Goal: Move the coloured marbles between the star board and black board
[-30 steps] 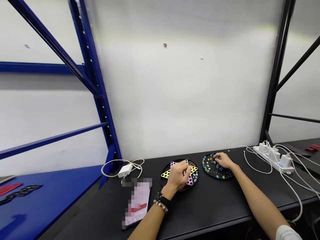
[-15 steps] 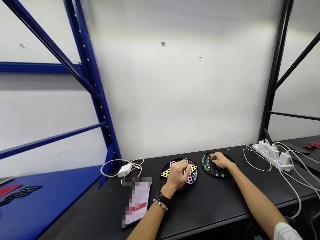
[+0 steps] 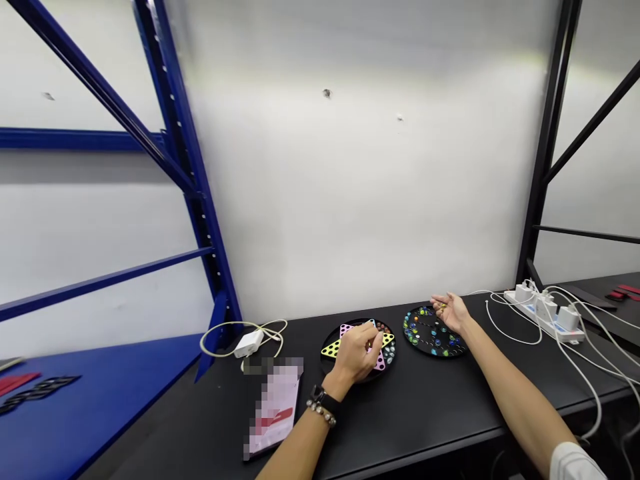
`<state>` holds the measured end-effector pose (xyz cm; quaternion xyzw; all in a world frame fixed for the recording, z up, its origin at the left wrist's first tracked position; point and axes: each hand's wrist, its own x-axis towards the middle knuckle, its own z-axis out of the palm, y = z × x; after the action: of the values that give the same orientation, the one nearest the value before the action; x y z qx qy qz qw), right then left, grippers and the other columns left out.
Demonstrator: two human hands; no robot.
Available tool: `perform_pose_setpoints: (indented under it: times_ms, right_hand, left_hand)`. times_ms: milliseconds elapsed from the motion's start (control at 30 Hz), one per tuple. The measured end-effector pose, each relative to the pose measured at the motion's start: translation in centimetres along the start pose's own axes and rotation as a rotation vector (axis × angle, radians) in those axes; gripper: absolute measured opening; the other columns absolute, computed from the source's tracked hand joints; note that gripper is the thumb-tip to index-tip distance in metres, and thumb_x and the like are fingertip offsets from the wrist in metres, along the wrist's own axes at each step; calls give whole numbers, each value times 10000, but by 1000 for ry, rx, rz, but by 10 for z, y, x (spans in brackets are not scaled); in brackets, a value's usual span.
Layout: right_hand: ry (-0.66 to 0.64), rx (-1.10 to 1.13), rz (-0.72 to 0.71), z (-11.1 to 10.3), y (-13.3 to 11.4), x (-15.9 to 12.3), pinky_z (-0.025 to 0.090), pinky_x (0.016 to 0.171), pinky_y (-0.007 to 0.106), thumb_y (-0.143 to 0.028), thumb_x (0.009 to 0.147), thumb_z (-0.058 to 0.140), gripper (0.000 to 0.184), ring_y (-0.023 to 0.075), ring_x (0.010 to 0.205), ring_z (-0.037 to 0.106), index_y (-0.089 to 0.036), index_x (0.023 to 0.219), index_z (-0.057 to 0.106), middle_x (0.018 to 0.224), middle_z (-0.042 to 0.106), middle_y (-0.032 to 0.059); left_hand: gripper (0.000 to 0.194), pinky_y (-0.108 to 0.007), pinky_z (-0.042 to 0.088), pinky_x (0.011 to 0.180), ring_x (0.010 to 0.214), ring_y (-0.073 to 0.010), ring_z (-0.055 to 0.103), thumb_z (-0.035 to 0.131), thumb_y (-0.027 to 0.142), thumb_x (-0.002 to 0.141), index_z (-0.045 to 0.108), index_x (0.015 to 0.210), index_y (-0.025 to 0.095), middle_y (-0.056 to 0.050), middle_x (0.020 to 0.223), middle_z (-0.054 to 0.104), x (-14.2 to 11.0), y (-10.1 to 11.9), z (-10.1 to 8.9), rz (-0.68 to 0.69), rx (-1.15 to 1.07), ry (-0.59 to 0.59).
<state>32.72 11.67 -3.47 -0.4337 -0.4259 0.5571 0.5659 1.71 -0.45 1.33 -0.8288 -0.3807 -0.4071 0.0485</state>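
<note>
A person's left hand arches over a round black board with a pink and yellow star on a black table, its fingers drawn together and angled down toward the star's center. The back of the hand hides the middle of the board and the fingertips, so it is impossible to tell whether they are pinching anything. Dark marbles sit in the board's upper right, with pale marbles just below them. A black watch and a beaded bracelet circle the left wrist.

To the right, the person's right hand reaches out with the palm turned up and the fingers spread apart, just past the top edge of a second round black board dotted with multicolored marbles. Small yellowish specks by the fingers are too tiny to identify, and they may not be in the hand. A white sleeve is cut off at the bottom of the frame.

A pixelated pink and white packet lies near the left forearm, its details obscured. A white charger and a white power strip sit on the table at either side.
</note>
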Motion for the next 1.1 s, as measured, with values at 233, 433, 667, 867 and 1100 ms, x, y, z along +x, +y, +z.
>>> perform_pose_setpoints:
  times_ms: [233, 433, 667, 867, 1100]
  right_hand:
    - [118, -720, -109, 7, 13, -1, 447, 596, 268, -401, 907, 351, 352, 193, 763, 593, -177, 963, 616, 902, 646, 98]
    - [94, -1470, -152, 26, 23, -2, 430, 803, 329, -351, 922, 456, 230, 249, 986, 603, -179, 1022, 570, 1123, 602, 134]
    - [-10, -1589, -155, 37, 27, 4, 420, 852, 373, -454, 957, 387, 383, 297, 1050, 601, -151, 1153, 515, 1173, 588, 182]
    - [0, -1636, -163, 46, 29, 7, 426, 836, 394, -486, 978, 319, 446, 318, 1040, 618, -141, 1189, 506, 1183, 597, 202]
    - [-52, -1593, -190, 50, 33, 11, 413, 790, 352, -306, 961, 395, 238, 279, 960, 632, -155, 1091, 525, 1103, 641, 172]
  left_hand:
    - [413, -258, 298, 553, 536, -104, 388, 389, 275, 941, 420, 536, 198, 22, 579, 440, -2, -4, 3, -1, 3, -4]
    - [403, -257, 302, 560, 543, -105, 401, 379, 270, 943, 415, 549, 197, 21, 589, 451, -3, -5, 4, 8, -4, -16]
    - [391, -258, 291, 565, 546, -109, 394, 383, 274, 942, 375, 558, 200, 29, 575, 425, -3, -5, 6, 14, 11, -26]
    - [390, -260, 287, 565, 549, -111, 399, 383, 271, 940, 388, 557, 198, 27, 578, 436, -3, -4, 5, 5, 17, -30]
    - [400, -256, 289, 562, 548, -109, 403, 379, 272, 943, 399, 551, 196, 26, 579, 437, -3, -3, 4, 6, 10, -35]
